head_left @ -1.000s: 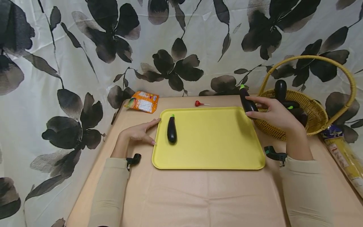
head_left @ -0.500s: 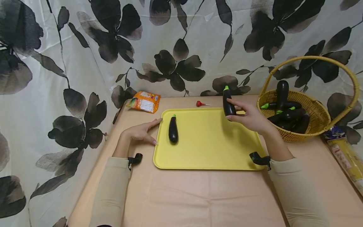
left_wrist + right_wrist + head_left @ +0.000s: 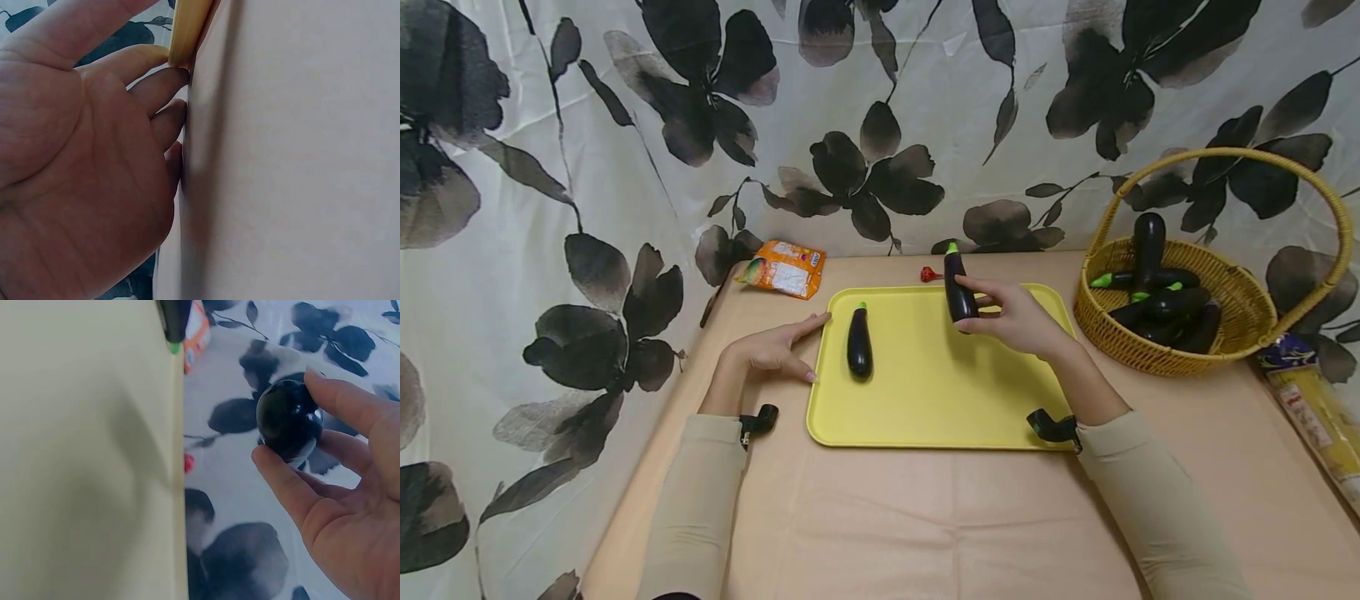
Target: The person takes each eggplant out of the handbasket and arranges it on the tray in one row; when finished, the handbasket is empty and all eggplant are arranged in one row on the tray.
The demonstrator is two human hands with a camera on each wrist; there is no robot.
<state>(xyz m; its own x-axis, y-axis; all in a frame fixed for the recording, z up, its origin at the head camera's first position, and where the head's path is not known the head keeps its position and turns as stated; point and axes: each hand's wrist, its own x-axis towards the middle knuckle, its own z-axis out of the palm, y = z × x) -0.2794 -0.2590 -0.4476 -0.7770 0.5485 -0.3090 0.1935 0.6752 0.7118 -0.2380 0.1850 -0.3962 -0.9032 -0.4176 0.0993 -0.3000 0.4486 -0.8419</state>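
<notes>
My right hand [image 3: 1018, 321] pinches a dark purple eggplant [image 3: 958, 287] between thumb and fingers, above the back of a yellow tray [image 3: 925, 408]. The green stem end points away from me. In the right wrist view the rounded, glossy end of this eggplant [image 3: 289, 422] faces the camera. Another eggplant [image 3: 859, 343] lies lengthwise near the tray's left side. My left hand [image 3: 765, 350] rests at the tray's left edge, fingers extended and thumb spread. In the left wrist view its fingertips meet the tray's rim [image 3: 187, 28] near the tabletop.
A wicker basket [image 3: 1247, 308] with a tall handle holds several eggplants [image 3: 1161, 304] to the right of the tray. An orange packet [image 3: 786, 271] lies behind at the left. A small red item [image 3: 929, 274] sits behind the tray. A long yellow package [image 3: 1311, 408] lies far right.
My right hand has carried the eggplant left from the basket's side to over the tray's middle back. My left hand has stayed at the tray's edge.
</notes>
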